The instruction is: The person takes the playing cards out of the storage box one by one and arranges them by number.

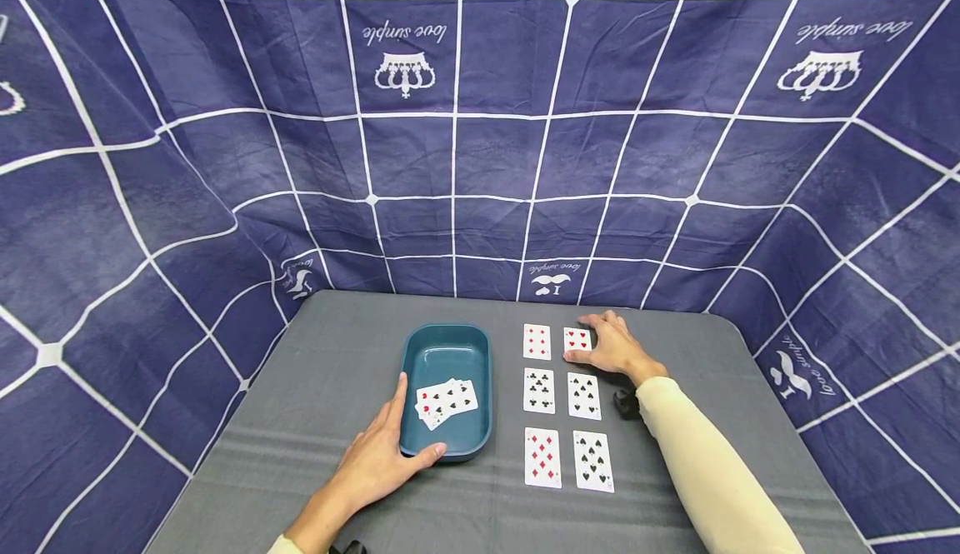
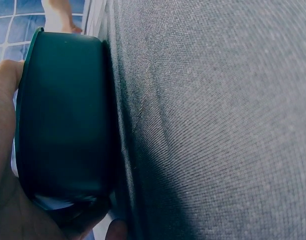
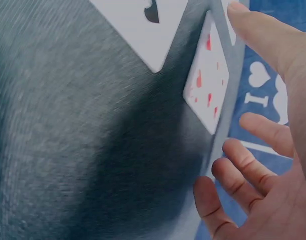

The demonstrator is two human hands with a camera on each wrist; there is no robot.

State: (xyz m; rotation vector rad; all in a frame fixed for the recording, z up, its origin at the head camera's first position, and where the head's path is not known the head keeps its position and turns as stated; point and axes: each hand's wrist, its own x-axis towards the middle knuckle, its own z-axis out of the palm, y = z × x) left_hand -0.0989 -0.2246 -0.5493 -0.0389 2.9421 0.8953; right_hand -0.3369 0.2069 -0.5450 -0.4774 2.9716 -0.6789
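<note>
My left hand (image 1: 377, 458) lies against the near left corner of a teal tray (image 1: 488, 387), its thumb at the near rim and its fingers along the left side. Inside the tray is a small overlapping pile of playing cards (image 1: 447, 400) showing hearts and spades. My right hand (image 1: 617, 346) is over the far right hearts card (image 1: 577, 339), thumb on the near side and fingers spread beyond. In the right wrist view those fingers (image 3: 240, 175) look apart from the card with red pips (image 3: 208, 75). Part of the hearts card is hidden by the hand.
Beside it lies a diamonds card (image 1: 537, 341). Nearer are a clubs card (image 1: 539, 391), a spades card (image 1: 584, 396), another diamonds card (image 1: 542, 457) and another spades card (image 1: 593, 461). Blue cloth with white lines (image 1: 495, 154) surrounds the grey table (image 1: 330, 354) at the back and sides.
</note>
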